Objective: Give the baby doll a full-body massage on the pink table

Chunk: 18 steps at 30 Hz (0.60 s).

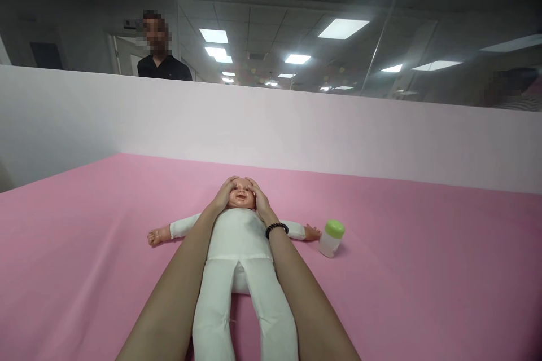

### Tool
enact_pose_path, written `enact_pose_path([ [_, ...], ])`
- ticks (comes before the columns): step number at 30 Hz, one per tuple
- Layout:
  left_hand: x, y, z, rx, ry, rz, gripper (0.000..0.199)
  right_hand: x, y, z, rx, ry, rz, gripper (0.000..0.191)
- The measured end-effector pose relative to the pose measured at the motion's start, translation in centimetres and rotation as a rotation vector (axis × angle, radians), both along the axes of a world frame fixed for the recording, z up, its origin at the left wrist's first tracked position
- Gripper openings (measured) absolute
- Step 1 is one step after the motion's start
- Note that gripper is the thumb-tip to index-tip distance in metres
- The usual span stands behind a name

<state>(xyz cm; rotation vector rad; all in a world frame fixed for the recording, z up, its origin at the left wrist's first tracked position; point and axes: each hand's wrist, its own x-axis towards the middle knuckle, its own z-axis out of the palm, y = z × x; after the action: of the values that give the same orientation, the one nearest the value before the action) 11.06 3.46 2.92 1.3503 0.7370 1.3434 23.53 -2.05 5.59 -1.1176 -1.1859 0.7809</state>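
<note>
A baby doll (pixel 241 237) with a white cloth body lies on its back on a pink surface (pixel 402 271), head away from me and arms spread. My left hand (pixel 224 193) rests on the left side of the doll's head, and my right hand (pixel 259 196) on the right side, a black beaded band on that wrist. Both hands curve round the head with fingertips near the forehead; the face shows between them. Beside the doll's hand on the right stands a small clear bottle (pixel 329 243) with a green lid, slightly tilted in view.
A low white wall (pixel 271 124) runs behind the pink surface. Beyond it a person in a dark shirt (pixel 164 67) stands at the left, and part of another person (pixel 516 90) shows at the far right.
</note>
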Motion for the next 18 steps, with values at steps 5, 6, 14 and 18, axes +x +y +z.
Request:
enact_pose_path([
  [5,-0.31,0.04,-0.52,0.017,0.050,-0.006,0.053,0.06,0.00,-0.11,-0.009,0.008,0.012,0.037],
  [6,-0.36,0.01,-0.53,0.009,0.061,-0.003,0.055,0.10,0.01,-0.16,-0.015,0.008,0.017,0.037],
  [14,0.21,-0.28,0.43,-0.046,0.008,0.024,0.047,0.26,0.38,-0.43,-0.032,0.047,0.098,0.033],
  [18,0.08,-0.23,0.20,-0.045,0.003,0.016,0.047,0.29,0.78,-0.66,-0.039,0.080,0.130,0.035],
])
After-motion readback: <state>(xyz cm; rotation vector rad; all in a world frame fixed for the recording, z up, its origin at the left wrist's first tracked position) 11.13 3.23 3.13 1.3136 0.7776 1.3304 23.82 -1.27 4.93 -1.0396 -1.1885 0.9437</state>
